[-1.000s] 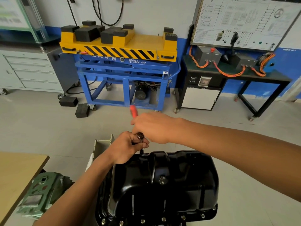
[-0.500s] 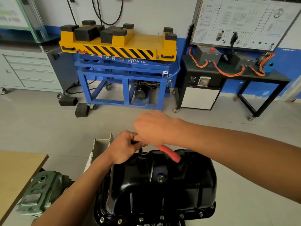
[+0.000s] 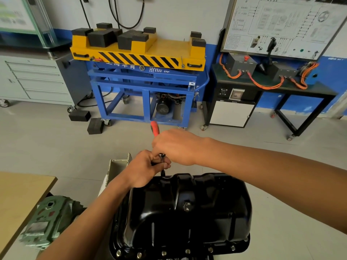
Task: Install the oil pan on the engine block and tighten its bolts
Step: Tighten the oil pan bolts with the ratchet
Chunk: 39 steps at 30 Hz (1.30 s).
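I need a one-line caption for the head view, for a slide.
Right hand grips a red-handled ratchet while left hand holds its head at the far edge of the oil pan.

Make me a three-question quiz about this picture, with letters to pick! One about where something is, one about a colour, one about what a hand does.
1. Where does the ratchet meet the oil pan? A. its far edge B. its near edge C. its middle
2. What colour is the ratchet's handle? A. green B. red C. yellow
3. What is the right hand doing? A. lying flat B. pointing C. gripping the handle
Answers: 1 A, the shaft drops to the far rim by the left hand; 2 B, a red end sticks out; 3 C, its fingers curl round the handle.
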Motion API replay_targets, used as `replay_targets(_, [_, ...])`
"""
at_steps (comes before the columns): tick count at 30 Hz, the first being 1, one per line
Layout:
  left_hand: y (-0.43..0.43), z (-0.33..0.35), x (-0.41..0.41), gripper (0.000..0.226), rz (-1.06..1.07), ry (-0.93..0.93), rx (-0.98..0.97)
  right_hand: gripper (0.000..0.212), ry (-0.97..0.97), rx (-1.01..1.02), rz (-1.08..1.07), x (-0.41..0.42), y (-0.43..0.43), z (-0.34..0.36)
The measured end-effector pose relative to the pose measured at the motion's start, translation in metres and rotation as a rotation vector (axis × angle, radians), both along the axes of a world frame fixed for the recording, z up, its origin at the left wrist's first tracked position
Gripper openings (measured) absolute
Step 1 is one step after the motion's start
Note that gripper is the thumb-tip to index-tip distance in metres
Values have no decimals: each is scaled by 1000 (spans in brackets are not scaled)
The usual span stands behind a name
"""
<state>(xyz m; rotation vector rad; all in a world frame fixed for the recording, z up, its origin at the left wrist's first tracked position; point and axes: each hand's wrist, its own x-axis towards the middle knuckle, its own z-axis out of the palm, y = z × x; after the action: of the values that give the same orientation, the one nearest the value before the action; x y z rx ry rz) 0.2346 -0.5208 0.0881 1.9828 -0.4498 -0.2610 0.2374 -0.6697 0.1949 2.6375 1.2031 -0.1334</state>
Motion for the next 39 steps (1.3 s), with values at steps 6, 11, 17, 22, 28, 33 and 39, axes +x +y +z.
replay_targets(6, [-1,-2,-1,9,-1,19,2,25,32,25,109,5,-12,-3])
replay_targets(11, [1,-8,-4,12,40,38,-56,17,139,31,-65,-4,-8,7])
replay_targets(17, [0,-4,-4,12,49,45,-36,40,157,52,-194,-7,-2,12])
replay_targets(22, [1,-2,-4,16,12,44,-26,40,154,79,-256,-11,1,8])
replay_targets(28, [-1,-4,-1,19,4,69,-37,34,84,31,-204,-5,-1,11])
replay_targets(33, [0,-3,-1,35,-18,72,-47,26,67,5,-41,1,-3,1])
replay_targets(39, [0,-10,1,21,18,76,-58,17,54,-25,-54,3,-3,0])
